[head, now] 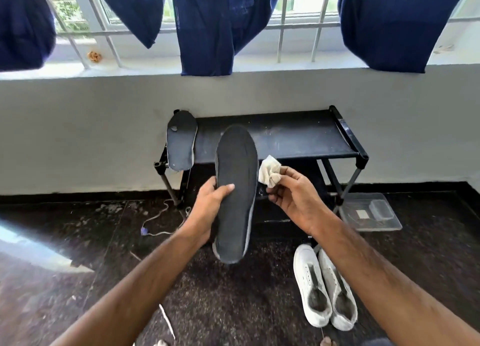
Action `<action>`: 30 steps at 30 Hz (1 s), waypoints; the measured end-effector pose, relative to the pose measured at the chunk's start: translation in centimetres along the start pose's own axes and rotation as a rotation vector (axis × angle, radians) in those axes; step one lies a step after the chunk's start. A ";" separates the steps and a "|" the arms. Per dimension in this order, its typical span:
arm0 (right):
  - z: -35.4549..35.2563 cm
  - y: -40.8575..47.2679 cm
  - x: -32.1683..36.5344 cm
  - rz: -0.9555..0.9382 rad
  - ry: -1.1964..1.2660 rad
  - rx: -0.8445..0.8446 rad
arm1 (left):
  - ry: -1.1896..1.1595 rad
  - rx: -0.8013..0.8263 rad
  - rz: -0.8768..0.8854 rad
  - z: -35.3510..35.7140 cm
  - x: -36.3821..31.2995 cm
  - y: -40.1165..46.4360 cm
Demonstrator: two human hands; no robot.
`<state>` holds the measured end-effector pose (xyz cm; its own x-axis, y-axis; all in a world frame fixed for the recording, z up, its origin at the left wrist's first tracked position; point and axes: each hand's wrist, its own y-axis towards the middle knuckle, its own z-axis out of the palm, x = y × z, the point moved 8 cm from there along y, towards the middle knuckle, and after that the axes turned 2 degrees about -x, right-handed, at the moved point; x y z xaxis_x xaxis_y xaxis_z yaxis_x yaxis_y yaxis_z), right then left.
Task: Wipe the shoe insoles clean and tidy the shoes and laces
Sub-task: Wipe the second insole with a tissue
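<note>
Right now the dark insole [235, 190] is held up in the middle of the frame, clamped by the left hand [207, 210]. A crumpled cloth [269, 173] is pinched by the right hand [296, 197] just beside it. The insole could be dropped if rubbed hard. No writing can be read.

Bright daylight pours through a barred window [298, 21] up top, with dark blue clothes [207, 29] hanging across the bars above a pale sill. Below runs a grey-white wall [78, 138] with a black skirting, and a black shoe rack [285, 135] stands against it. Underfoot is a dark speckled floor [233, 293], dusty, with a sunlit patch at left.
</note>
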<state>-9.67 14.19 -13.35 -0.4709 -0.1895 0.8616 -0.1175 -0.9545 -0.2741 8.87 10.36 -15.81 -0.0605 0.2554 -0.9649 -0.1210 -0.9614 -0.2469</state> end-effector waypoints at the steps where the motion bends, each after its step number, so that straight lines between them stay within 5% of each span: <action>1: -0.5 -1.4 -1.0 0.017 0.008 -0.004 | -0.042 -0.009 -0.024 0.1 1.4 -1.8; 10: -5.4 -8.9 -6.4 0.045 0.030 -0.134 | -0.160 0.133 -0.212 0.9 12.2 -9.6; 23: -3.6 -5.5 -7.1 -0.539 -0.926 -0.078 | -0.053 0.145 -0.134 0.2 16.4 -7.6; 30: -1.9 -5.4 -7.9 -0.665 -1.064 0.071 | -0.021 0.128 -0.130 -1.0 17.6 -7.9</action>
<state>-6.99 21.27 -19.47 0.6022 0.2724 0.7505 0.0015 -0.9404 0.3401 9.74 22.35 -30.97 -0.0567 0.3803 -0.9231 -0.2543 -0.8996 -0.3550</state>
